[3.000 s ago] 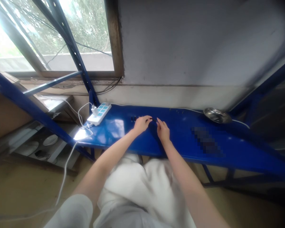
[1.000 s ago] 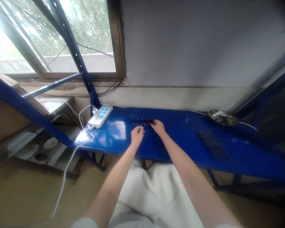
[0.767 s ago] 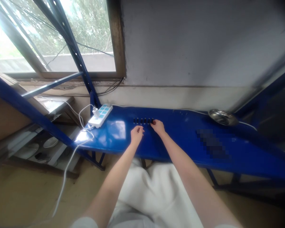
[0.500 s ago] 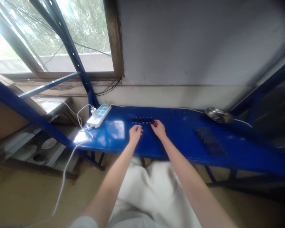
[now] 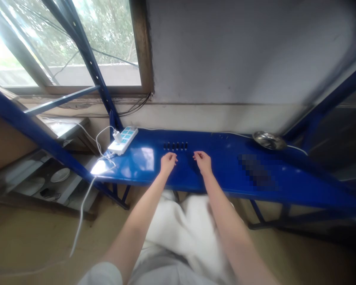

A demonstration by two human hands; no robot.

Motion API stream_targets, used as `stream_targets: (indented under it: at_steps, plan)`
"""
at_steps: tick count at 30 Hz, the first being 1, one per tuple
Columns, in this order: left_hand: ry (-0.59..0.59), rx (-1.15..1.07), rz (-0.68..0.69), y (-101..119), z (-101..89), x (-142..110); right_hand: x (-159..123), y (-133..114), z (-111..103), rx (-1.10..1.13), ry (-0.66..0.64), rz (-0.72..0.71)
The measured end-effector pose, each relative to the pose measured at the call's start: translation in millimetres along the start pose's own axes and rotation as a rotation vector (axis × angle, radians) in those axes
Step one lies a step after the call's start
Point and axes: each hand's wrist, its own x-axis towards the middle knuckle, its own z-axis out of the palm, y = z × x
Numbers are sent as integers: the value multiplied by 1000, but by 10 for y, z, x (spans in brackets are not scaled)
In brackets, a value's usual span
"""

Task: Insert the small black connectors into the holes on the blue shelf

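Several small black cylindrical pieces (image 5: 175, 146) stand in a short row on the blue table (image 5: 225, 178), with light bits at their ends. Just in front of the row's left part is my left hand (image 5: 167, 161), its fingers curled together in a pinch. Whatever it may hold is too small to make out. My right hand (image 5: 203, 160) hovers to the right of the row, apart from the last piece. Its fingers are loosely bent, a gap showing between thumb and forefinger, and nothing visible in them.
A white power strip (image 5: 123, 140) with a plugged-in charger lies at the table's left end, its cable hanging down. At the right are a shiny metal dish (image 5: 269, 140) and a blurred-out dark object (image 5: 258, 172). Tiny bits (image 5: 224, 137) lie near the back edge.
My right hand has drawn away from the rightmost black piece, moving a little to the right. My left hand keeps nearly the same place and pose. The view has shifted slightly.
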Motion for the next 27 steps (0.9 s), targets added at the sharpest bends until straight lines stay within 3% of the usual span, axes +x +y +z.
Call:
stream_targets:
  at_steps: [27]
  plan:
    - [-1, 48, 40, -9, -6, -2, -11, -9, 9, 10, -1, -14]
